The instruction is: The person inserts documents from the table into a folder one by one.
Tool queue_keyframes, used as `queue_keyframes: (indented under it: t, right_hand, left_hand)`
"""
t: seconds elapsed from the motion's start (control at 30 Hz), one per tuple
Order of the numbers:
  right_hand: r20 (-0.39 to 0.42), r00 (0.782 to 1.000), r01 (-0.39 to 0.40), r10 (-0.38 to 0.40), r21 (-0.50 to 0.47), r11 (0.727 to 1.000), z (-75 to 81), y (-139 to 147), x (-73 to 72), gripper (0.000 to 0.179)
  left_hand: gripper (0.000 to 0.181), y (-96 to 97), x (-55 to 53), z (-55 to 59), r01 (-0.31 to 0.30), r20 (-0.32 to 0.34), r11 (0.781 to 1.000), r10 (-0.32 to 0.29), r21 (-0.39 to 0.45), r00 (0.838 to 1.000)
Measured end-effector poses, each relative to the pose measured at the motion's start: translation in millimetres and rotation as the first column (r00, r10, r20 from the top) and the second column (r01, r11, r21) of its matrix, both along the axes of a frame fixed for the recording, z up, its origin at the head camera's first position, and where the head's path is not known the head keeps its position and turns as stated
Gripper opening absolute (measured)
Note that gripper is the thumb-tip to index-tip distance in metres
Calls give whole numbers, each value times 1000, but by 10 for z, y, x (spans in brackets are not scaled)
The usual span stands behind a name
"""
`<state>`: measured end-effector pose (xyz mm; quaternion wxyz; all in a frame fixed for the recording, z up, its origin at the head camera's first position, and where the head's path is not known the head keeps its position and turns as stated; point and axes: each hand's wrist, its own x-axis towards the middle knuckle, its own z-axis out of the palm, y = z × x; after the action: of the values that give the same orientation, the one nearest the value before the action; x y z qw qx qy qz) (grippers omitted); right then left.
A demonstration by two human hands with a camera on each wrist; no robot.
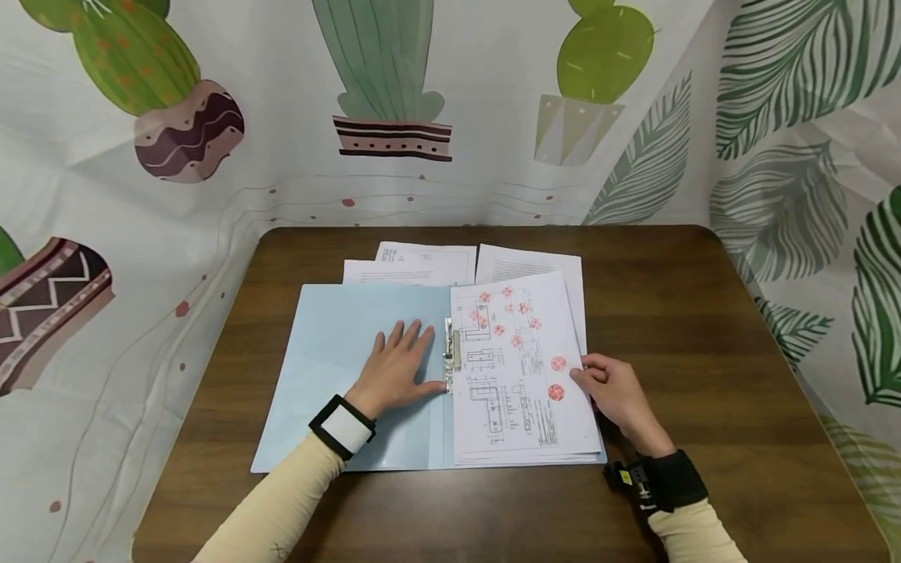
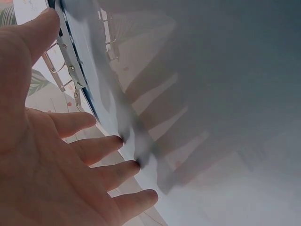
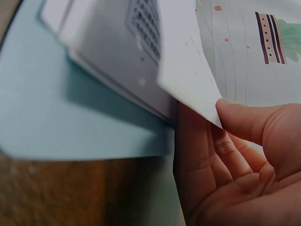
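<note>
A light blue ring binder (image 1: 317, 336) lies opened flat on the table, its metal ring clip (image 1: 448, 356) along the middle. My left hand (image 1: 397, 371) rests on the bare left cover with fingers spread, its thumb right at the clip. On the right side lies a stack of sheets, topped by a technical drawing sheet (image 1: 510, 360) with red stamp marks. My right hand (image 1: 615, 389) pinches that sheet's right edge between thumb and fingers. In the right wrist view the pinched sheet (image 3: 188, 61) is lifted apart from the pages (image 3: 122, 61) beneath it.
Loose printed papers (image 1: 415, 270) stick out behind the binder, with another white sheet (image 1: 531, 262) at its upper right. All lie on a brown wooden table (image 1: 676, 313). A cloth with printed cacti and leaves (image 1: 493, 188) hangs behind the table's back edge.
</note>
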<state>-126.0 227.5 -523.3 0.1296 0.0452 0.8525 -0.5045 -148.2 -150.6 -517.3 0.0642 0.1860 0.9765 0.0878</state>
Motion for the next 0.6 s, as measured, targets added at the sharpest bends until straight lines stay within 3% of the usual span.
queue_keyframes:
  t: [0.2,0.6]
  right_hand:
    - [-10,1000,-8,8,22,1000,-5,0,5,34]
    - [-100,993,-34,56,213,976,-7,-60,0,39]
  left_hand:
    - [101,3,16,-2,4,-2,1000,-4,-13,1000]
    - [94,31,38,21,7,-17,999,-8,-33,1000]
